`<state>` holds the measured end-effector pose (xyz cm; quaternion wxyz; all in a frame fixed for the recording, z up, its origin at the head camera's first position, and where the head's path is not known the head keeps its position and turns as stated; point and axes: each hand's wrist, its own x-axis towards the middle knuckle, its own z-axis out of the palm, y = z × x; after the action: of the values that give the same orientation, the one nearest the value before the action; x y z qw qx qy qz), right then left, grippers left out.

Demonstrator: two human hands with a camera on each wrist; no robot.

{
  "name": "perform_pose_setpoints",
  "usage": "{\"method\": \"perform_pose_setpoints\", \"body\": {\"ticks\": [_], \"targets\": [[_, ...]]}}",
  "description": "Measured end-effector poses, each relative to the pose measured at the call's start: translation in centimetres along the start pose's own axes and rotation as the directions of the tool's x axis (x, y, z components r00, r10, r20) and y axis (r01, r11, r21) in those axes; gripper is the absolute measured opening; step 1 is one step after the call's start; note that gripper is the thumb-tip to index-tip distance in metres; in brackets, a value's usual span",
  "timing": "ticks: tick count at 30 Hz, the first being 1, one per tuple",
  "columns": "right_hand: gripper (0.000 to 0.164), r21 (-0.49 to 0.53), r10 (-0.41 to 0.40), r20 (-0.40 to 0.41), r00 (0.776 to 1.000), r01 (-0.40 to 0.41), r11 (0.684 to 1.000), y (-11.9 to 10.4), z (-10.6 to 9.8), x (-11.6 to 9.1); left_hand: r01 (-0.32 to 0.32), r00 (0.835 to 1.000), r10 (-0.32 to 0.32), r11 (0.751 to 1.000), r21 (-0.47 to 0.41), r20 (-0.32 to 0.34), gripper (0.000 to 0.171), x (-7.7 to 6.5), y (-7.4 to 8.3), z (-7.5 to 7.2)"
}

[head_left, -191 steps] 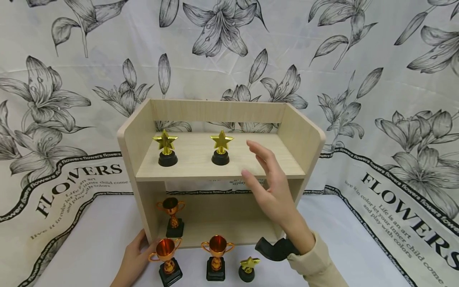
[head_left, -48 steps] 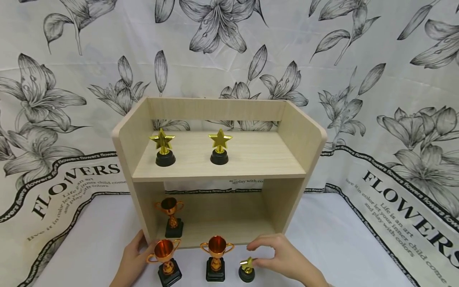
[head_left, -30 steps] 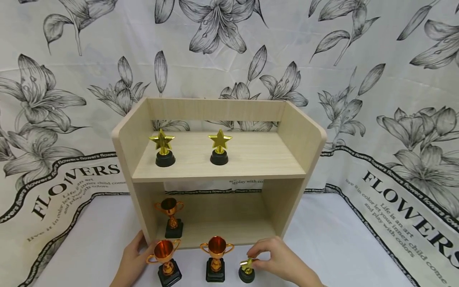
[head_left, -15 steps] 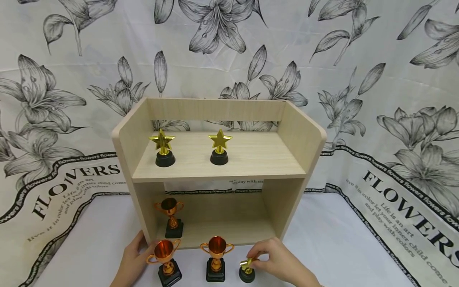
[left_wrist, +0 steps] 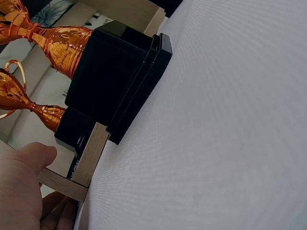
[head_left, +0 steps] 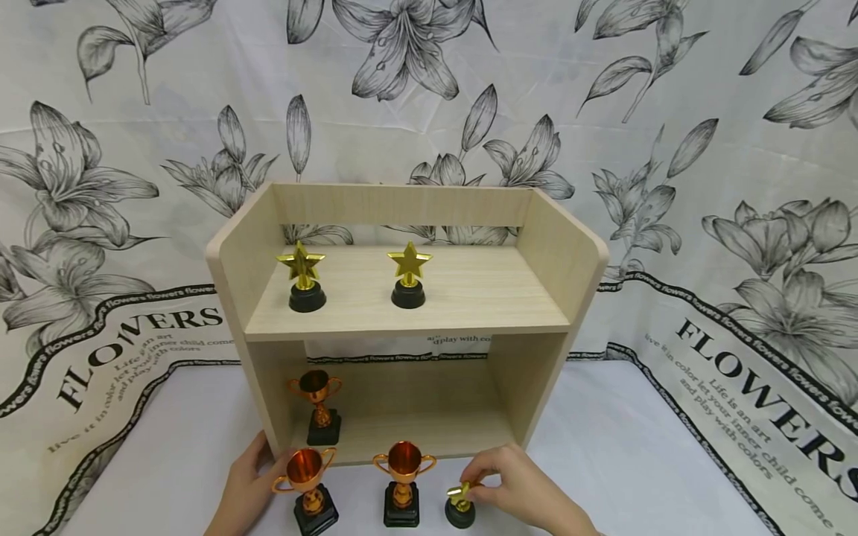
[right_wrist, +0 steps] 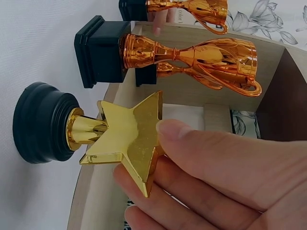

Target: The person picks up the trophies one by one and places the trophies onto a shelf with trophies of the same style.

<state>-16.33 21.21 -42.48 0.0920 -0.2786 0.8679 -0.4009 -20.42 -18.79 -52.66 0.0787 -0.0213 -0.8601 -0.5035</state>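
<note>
My right hand (head_left: 526,491) pinches a gold star trophy (right_wrist: 125,136) by its star between thumb and fingers. Its round black base (head_left: 459,514) stands on the white cloth in front of the shelf. At the shelf's lower left front corner, my left hand (head_left: 243,484) grips the side panel of the wooden shelf (left_wrist: 67,184), thumb on one face and fingers behind. Just right of that hand stands an orange-bronze cup trophy (head_left: 304,469) on a square black base. A matching cup trophy (head_left: 404,461) stands between it and the star trophy.
Two more star trophies stand on the upper board, one at the left (head_left: 303,268) and one near the middle (head_left: 409,266). Another cup trophy (head_left: 316,387) stands at the left of the lower compartment. A flower-printed cloth (head_left: 429,134) hangs behind the shelf.
My right hand came down from over the upper board to the star trophy on the cloth, and its fingers closed on the star. The left hand stays at the panel.
</note>
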Motion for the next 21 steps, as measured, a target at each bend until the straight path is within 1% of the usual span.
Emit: {"method": "perform_pose_setpoints", "body": {"ticks": [6,13,21], "targets": [[0.007,0.003,-0.003,0.003,1.0,0.003,1.0,-0.02,-0.08,-0.04,-0.016,1.0,0.016,1.0,0.007,-0.009,0.063,-0.02,-0.07,-0.03],[0.007,0.022,0.029,0.004,1.0,-0.029,0.999,-0.2,-0.25,-0.02,-0.017,1.0,0.017,1.0,0.001,-0.009,0.064,-0.04,-0.12,0.0],[0.007,-0.002,-0.001,-0.013,1.0,0.001,1.0,-0.29,-0.32,-0.19,-0.013,1.0,0.013,1.0,0.002,-0.007,0.064,0.05,-0.28,-0.05]]}}
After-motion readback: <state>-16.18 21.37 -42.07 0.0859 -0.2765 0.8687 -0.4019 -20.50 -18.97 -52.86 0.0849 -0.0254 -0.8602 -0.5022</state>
